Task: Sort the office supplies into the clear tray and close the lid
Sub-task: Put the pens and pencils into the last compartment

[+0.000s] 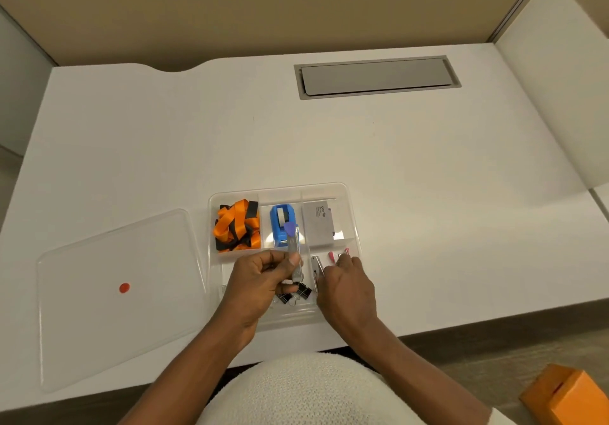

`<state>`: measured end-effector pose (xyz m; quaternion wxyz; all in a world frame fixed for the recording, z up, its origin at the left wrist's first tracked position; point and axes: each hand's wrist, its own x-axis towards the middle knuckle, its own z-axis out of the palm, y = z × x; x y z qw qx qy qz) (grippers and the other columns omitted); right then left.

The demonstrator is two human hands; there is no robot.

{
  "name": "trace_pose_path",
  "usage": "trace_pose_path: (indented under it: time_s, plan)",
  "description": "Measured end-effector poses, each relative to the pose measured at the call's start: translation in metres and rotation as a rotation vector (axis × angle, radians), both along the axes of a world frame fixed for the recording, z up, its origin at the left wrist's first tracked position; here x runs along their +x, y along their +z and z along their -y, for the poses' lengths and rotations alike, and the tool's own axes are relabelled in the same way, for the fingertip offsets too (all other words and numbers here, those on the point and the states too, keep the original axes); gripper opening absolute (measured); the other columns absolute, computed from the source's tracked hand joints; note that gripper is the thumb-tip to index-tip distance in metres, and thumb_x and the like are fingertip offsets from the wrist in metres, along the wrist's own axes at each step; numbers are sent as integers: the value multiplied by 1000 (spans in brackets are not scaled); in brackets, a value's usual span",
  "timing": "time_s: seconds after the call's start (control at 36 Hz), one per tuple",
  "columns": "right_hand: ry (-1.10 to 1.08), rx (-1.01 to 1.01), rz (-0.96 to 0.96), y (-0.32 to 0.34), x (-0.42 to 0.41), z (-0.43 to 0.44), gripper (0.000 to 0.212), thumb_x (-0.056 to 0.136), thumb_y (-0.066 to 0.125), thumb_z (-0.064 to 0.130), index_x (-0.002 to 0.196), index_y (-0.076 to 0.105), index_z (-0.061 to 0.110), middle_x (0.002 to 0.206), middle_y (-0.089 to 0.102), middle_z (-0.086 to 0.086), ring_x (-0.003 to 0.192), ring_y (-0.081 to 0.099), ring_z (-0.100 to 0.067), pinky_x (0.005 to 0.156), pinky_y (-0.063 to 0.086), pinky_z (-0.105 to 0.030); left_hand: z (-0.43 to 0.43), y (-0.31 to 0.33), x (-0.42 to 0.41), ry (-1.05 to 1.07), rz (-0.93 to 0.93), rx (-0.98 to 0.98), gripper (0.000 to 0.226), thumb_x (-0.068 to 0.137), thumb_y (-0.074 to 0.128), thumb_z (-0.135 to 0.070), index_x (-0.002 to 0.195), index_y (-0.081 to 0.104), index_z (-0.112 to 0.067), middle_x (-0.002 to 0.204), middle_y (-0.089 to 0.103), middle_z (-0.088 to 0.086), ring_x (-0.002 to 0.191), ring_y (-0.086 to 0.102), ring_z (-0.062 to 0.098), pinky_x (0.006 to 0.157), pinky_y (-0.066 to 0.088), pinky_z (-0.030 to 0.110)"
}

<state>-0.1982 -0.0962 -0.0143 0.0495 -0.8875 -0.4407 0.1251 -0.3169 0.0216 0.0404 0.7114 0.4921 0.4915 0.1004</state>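
1. Head view: the clear tray (342, 190) sits on the white desk (395, 160) near its front edge, and its lid (99, 309) lies flat on the desk to the left, off the tray, with a red dot (124, 287) on it.
2. In the far row of compartments you have orange-and-black lanyards (237, 225) on the left, a blue tape dispenser (280, 226) in the middle and a grey box (319, 223) on the right.
3. Your left hand (260, 289) pinches a slim clear case with a purple tip (294, 253) between thumb and fingers — it is held tilted above the tray's middle.
4. Black binder clips (303, 291) lie in the near compartment just under that hand.
5. Your right hand (347, 289) reaches into the near right compartment, fingertips at small pink items (333, 256) beside a silver metal tool (316, 271) — whether it grips anything, you cannot tell.
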Motion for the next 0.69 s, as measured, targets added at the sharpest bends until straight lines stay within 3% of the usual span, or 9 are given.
trace_pose_path:
  time_s: [0.11, 0.19, 0.28, 0.33, 0.39, 0.47, 0.56, 0.64, 0.69]
  plan:
    - [26, 51, -20, -1, 15, 8, 11, 77, 81, 9, 71, 72, 11, 78, 64, -8, 72, 60, -24, 54, 35, -25, 8, -4, 0, -56, -60, 49, 33, 78, 77, -44, 97, 81, -17, 93, 81, 5, 79, 76, 18, 78, 66, 38]
    - [-85, 181, -149, 16, 30, 14, 8, 92, 71, 17, 89, 77, 14, 85, 67, -4, 77, 63, -23, 62, 37, -25, 11, -5, 1, -114, -102, 95, 34, 76, 77, -50, 93, 81, -21, 90, 80, 1, 75, 76, 15, 81, 66, 44]
    - [-332, 387, -487, 52, 40, 22, 17, 97, 67, 30, 98, 79, 18, 83, 76, 3, 72, 71, -12, 65, 49, -21, 16, -6, 6, -152, -135, 133, 29, 79, 78, -48, 93, 79, -23, 86, 80, 0, 73, 77, 14, 82, 65, 45]
    - [-452, 486, -821, 67, 41, 24, 19, 92, 73, 33, 105, 79, 19, 84, 79, 3, 73, 76, -12, 70, 61, -29, 19, -6, 11, -194, -165, 176, 24, 83, 79, -46, 93, 78, -24, 82, 80, -3, 70, 76, 11, 81, 65, 42]
    - [-466, 511, -987, 68, 39, 26, 27, 87, 79, 35, 110, 76, 21, 86, 80, -1, 78, 77, -18, 74, 64, -40, 23, -6, 17, -254, -192, 244, 24, 83, 79, -48, 91, 77, -25, 79, 79, -7, 68, 76, 7, 76, 64, 35]
    - [-442, 523, -856, 57, 32, 23, 29, 80, 85, 38, 106, 74, 27, 81, 77, 1, 76, 74, -17, 72, 64, -37, 33, -7, 25, -319, -215, 391, 23, 85, 80, -44, 88, 73, -22, 73, 78, -8, 64, 75, 4, 66, 62, 26]
    - [-466, 558, -794, 49, 28, 19, 21, 84, 83, 29, 103, 75, 25, 79, 77, 3, 74, 74, -14, 75, 64, -38, 38, -11, 29, -349, -210, 488, 29, 78, 88, -38, 86, 69, -18, 73, 76, -6, 63, 74, 3, 62, 61, 21]
    - [-467, 576, -793, 46, 35, 17, 17, 86, 82, 25, 101, 76, 25, 77, 76, 3, 70, 71, -11, 73, 62, -36, 36, -13, 26, -342, -162, 479, 28, 73, 92, -36, 83, 71, -20, 77, 76, -6, 65, 73, 7, 65, 63, 29]
    - [-467, 566, -735, 45, 41, 17, 24, 85, 83, 27, 107, 73, 25, 76, 75, 4, 71, 71, -9, 71, 62, -32, 31, -11, 21, -345, -154, 494, 21, 75, 90, -36, 83, 74, -25, 79, 76, -11, 67, 70, 6, 65, 62, 26]
